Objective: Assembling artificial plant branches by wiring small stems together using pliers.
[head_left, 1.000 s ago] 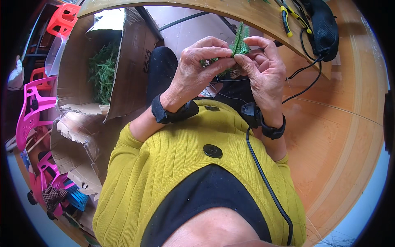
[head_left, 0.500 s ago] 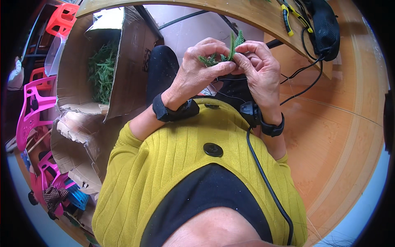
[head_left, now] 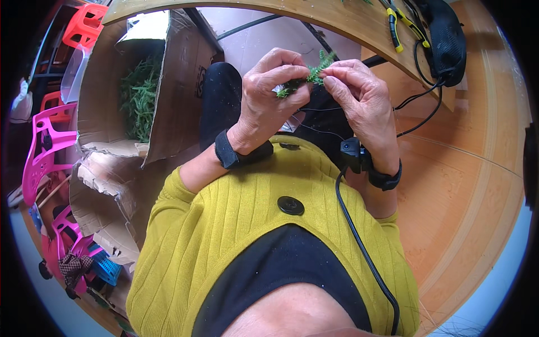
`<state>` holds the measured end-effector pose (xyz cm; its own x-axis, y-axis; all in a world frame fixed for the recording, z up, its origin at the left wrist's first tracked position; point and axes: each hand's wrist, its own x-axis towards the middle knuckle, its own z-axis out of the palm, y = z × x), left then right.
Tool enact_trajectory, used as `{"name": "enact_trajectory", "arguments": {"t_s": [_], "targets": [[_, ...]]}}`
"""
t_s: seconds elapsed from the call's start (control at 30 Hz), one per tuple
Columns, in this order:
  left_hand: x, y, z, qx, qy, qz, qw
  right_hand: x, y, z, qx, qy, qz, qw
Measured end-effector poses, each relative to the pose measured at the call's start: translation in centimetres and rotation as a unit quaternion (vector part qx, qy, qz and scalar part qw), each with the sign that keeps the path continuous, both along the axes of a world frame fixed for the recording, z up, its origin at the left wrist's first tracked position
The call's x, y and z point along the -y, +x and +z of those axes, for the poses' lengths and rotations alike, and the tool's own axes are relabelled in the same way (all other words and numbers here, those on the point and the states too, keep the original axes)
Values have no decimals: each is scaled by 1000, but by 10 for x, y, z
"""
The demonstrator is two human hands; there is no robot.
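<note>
Between my hands, above my lap, is a small green sprig (head_left: 318,74) with short needle-like leaves, perhaps artificial pine. My left hand (head_left: 273,84) is closed around its lower part, and a green tip pokes out below the fingers. At the sprig's upper right side, my right hand (head_left: 359,90) pinches the leaves between thumb and forefinger. Much of the stem is hidden inside the left fingers. A thin wire or thread (head_left: 320,108) runs beneath the hands, over my dark trousers.
On my left stands an open cardboard box (head_left: 104,106) holding many green sprigs (head_left: 140,98). The wooden table (head_left: 337,19) ahead carries yellow-black pliers (head_left: 394,31) and a black pouch (head_left: 446,42) with cables. Pink chairs (head_left: 42,151) and another person (head_left: 53,255) are at far left.
My right hand has shifted right and slightly down, drawing a little away from the left hand. The left hand has turned, and the sprig now leans more to the right.
</note>
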<state>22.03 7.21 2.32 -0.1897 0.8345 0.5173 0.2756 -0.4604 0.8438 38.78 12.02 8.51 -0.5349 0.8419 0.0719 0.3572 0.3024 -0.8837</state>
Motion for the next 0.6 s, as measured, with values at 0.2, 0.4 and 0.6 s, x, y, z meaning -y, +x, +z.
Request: {"name": "enact_trajectory", "arguments": {"t_s": [0.2, 0.4, 0.6], "targets": [[1, -1, -1, -10, -38, -34, 999, -6, 1, 8, 60, 65, 33, 996], [2, -4, -2, 71, -76, -101, 989, -16, 3, 7, 75, 76, 43, 993], [2, -7, -4, 40, -55, -116, 991, -20, 4, 13, 93, 32, 55, 994]]}}
